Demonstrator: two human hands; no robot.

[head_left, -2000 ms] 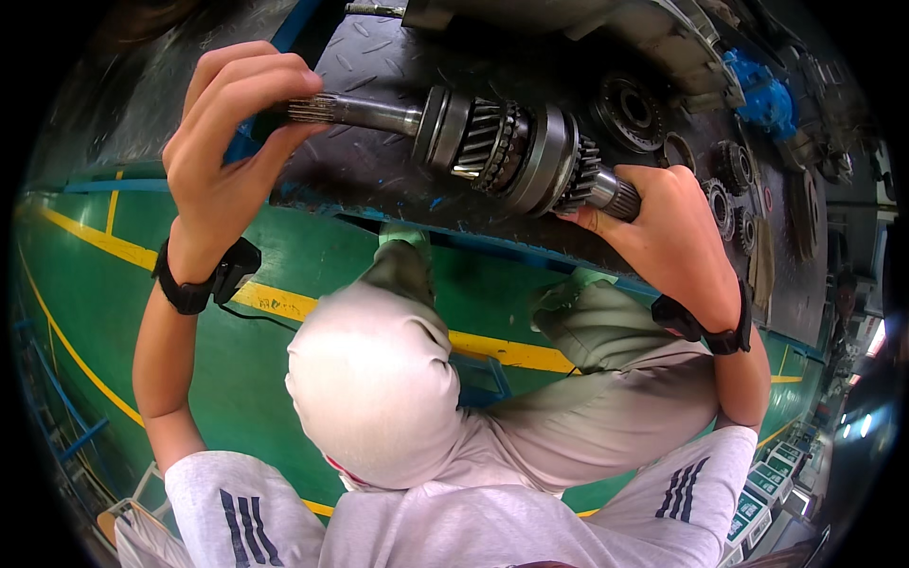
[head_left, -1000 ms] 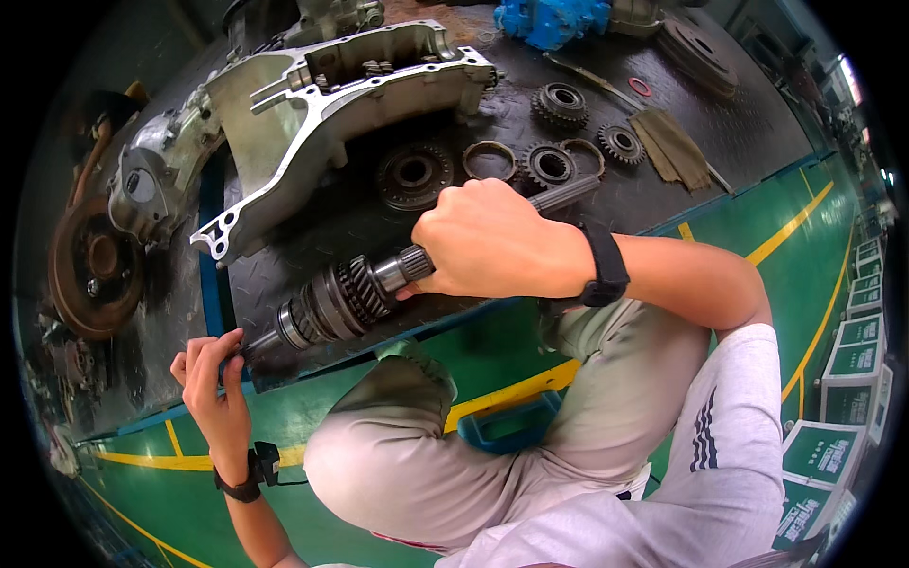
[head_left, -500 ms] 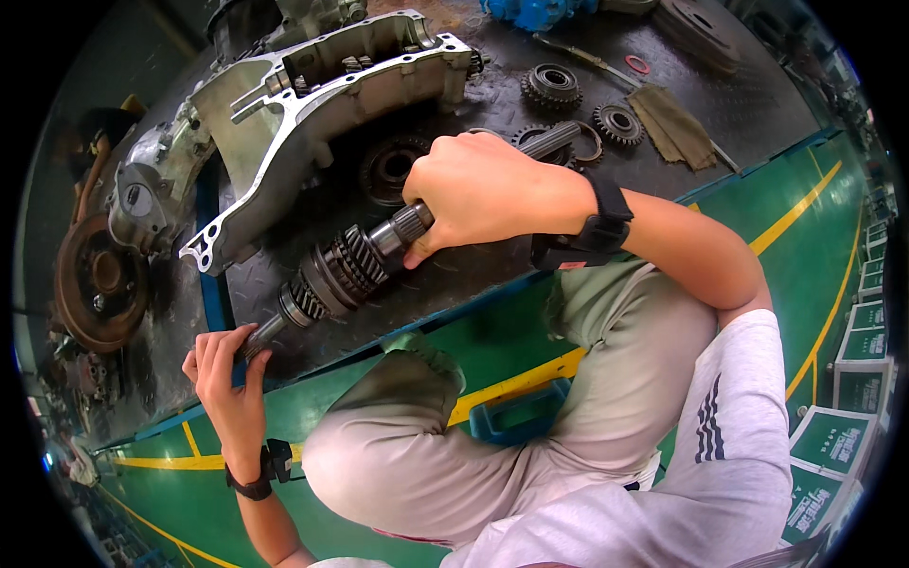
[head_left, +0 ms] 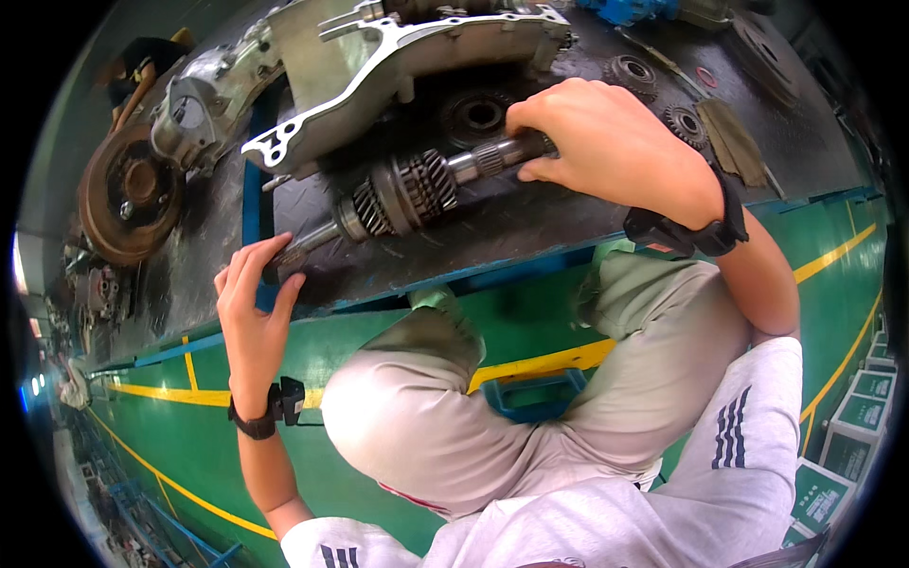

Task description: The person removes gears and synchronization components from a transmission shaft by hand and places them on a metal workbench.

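A transmission gear shaft (head_left: 402, 196) lies slantwise along the near side of the bench, its gear cluster in the middle and its right end higher in the picture. My left hand (head_left: 254, 308) is closed on the thin splined left end, thumb on one side and fingers on the other. Around the thicker right end, my right hand (head_left: 620, 142) grips from above, covering part of the shaft. Just beyond the shaft stands an aluminium gearbox housing (head_left: 440, 59). A dark ring gear (head_left: 480, 115) lies between that housing and my right hand.
Loose gears (head_left: 684, 125), a brown cloth (head_left: 731, 142) and a rusty brake disc (head_left: 133, 194) rest on the dark metal bench (head_left: 379, 275). Another person (head_left: 142, 71) is at far left. Green and white boxes (head_left: 857, 417) line the right side. My knees sit close to the bench edge.
My right hand has slid along the shaft toward its right end, baring more of it beside the gears. My left hand keeps its hold. The whole view has shifted.
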